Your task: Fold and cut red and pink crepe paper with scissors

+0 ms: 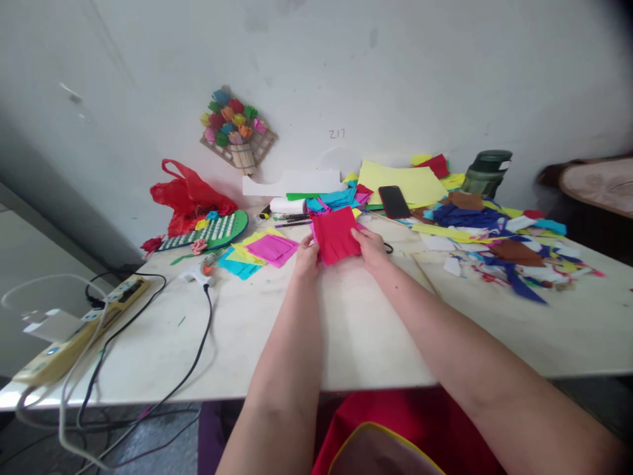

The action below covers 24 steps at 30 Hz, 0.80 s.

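A red square of crepe paper (337, 236) is held up over the middle of the table, with pink paper showing at its edges. My left hand (308, 256) is closed on its left edge. On the right edge, my right hand (370, 247) grips the same paper between thumb and fingers. To the left lie pink squares (273, 249), with yellow and blue squares (239, 264) partly under them. Behind the red paper is a pile of blue paper pieces (336, 200).
A glue gun (198, 272) with a black cable and a power strip (84, 330) are on the left. A phone (394, 202), paper scraps (514, 254) and a green bottle (487, 173) stand or lie to the right. A red bag (190, 194) sits at back left.
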Each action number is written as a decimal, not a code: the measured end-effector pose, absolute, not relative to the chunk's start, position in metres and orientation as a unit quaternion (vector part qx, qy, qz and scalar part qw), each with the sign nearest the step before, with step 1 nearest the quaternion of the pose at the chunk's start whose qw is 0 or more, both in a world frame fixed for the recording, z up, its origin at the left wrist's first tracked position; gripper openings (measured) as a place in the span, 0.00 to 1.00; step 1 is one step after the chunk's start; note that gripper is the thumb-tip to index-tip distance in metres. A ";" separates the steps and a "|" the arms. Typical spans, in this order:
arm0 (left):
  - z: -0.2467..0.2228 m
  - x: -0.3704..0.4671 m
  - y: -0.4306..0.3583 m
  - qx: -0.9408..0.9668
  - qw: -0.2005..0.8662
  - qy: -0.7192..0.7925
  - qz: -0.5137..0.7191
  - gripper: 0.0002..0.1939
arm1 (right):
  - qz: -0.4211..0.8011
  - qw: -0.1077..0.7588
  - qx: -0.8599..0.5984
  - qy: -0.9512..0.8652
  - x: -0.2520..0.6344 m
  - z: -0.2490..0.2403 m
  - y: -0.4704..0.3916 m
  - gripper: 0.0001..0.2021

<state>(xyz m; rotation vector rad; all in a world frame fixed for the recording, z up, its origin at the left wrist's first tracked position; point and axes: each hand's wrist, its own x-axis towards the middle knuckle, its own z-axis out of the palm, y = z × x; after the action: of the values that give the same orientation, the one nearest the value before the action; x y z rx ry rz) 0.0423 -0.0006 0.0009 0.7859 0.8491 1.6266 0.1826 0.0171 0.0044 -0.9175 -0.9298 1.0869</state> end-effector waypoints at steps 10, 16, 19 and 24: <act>0.011 0.047 -0.008 0.398 0.467 0.372 0.697 0.46 | 0.461 0.668 -0.426 -0.400 0.181 0.008 0.015 0.10; 0.008 0.046 -0.001 0.403 0.479 0.349 0.698 0.34 | 0.454 0.657 -0.447 -0.402 0.181 0.008 0.017 0.21; 0.004 0.047 0.004 0.397 0.473 0.365 0.697 0.20 | 0.441 0.669 -0.426 -0.420 0.183 0.005 0.019 0.26; 0.006 0.047 0.002 0.392 0.508 0.392 0.659 0.11 | 0.419 0.657 -0.432 -0.454 0.184 0.006 0.017 0.29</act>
<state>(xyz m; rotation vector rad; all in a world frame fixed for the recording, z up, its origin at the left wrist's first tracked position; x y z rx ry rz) 0.0473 0.0020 0.0056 0.9452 0.9450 1.5883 0.1843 0.0168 0.0063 -0.9779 -1.0294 0.9486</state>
